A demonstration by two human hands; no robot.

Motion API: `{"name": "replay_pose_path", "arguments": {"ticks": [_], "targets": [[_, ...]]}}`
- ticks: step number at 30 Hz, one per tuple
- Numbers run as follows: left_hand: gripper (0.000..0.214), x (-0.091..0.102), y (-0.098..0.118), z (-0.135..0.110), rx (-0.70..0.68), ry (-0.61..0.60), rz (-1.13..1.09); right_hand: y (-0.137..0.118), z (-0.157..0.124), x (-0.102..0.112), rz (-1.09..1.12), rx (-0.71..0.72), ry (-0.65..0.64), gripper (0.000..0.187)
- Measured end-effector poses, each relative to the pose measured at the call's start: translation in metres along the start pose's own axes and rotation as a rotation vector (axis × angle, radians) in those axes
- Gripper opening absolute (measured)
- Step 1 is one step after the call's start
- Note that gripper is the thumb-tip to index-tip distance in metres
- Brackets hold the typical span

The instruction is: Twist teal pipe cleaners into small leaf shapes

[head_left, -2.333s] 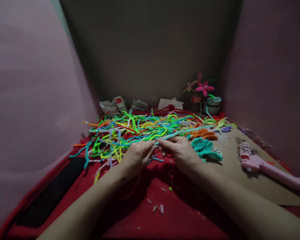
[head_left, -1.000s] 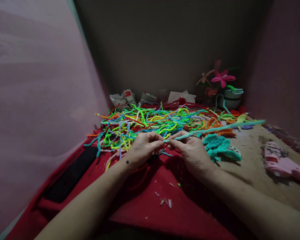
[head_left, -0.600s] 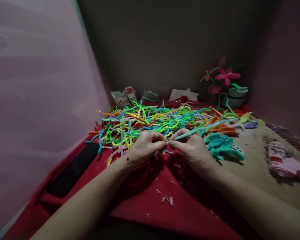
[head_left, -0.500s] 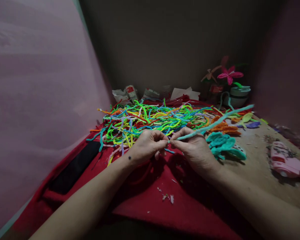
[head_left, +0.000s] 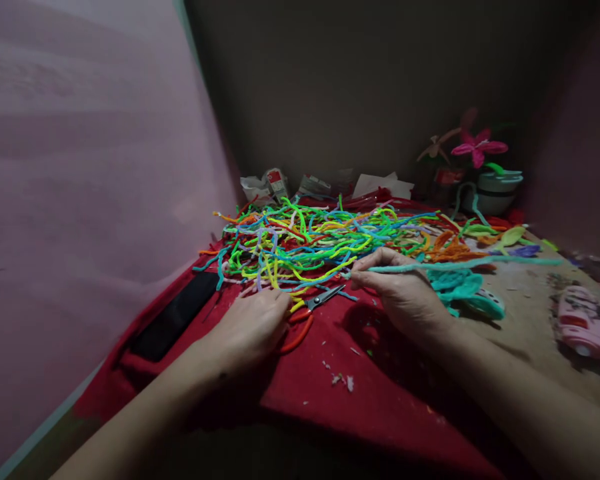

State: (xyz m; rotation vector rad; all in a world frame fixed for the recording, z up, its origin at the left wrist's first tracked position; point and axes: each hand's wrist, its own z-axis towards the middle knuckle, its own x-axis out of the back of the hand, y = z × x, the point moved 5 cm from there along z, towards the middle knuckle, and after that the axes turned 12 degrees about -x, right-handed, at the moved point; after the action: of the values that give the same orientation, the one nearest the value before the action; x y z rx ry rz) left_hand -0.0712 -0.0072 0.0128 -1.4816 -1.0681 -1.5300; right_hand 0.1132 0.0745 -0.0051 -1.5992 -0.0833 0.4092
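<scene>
My right hand (head_left: 405, 287) pinches a light teal pipe cleaner (head_left: 460, 264) near its left end, where a small pale tip shows between thumb and forefinger. Its long free end reaches out to the right. Lower on the red cloth, my left hand (head_left: 260, 323) is bent down at the handles of small scissors (head_left: 320, 300). Their orange loop touches or passes behind the fingers, and the blades point up and right. The left fingertips are hidden, so their grip does not show. A bundle of turquoise fuzzy petals (head_left: 453, 287) lies beyond the right wrist.
A large tangle of colourful pipe cleaners (head_left: 305, 240) spreads across the back. The black phone-like slab (head_left: 175, 317) lies at left. At right are a pink glue gun (head_left: 587, 323), orange petals (head_left: 455, 248) and a pot (head_left: 500, 192) near a pink flower (head_left: 479, 148). Walls flank the table.
My left hand has let go of the pipe cleaner's end and moved down and left to the scissors. The pipe cleaner in my right hand has swung down to nearly level.
</scene>
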Motion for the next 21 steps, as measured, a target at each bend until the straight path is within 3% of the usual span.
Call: {"name": "replay_pose_path", "arguments": {"ticks": [3,9,14,21], "targets": [[0.019,-0.013,0.0,-0.008,-0.007,-0.017,0.072,0.001,0.0,-0.002,0.081,-0.009,-0.07,0.013],[0.034,-0.02,-0.008,-0.011,0.013,0.024,-0.029,0.0,0.003,-0.001,0.153,-0.019,-0.116,0.014],[0.051,-0.017,-0.006,-0.024,0.025,-0.02,-0.298,0.0,0.005,-0.002,0.306,-0.062,-0.155,0.013],[0.038,-0.012,0.006,-0.026,0.085,0.117,-0.688,0.003,0.009,-0.003,0.439,-0.16,-0.179,0.014]]}}
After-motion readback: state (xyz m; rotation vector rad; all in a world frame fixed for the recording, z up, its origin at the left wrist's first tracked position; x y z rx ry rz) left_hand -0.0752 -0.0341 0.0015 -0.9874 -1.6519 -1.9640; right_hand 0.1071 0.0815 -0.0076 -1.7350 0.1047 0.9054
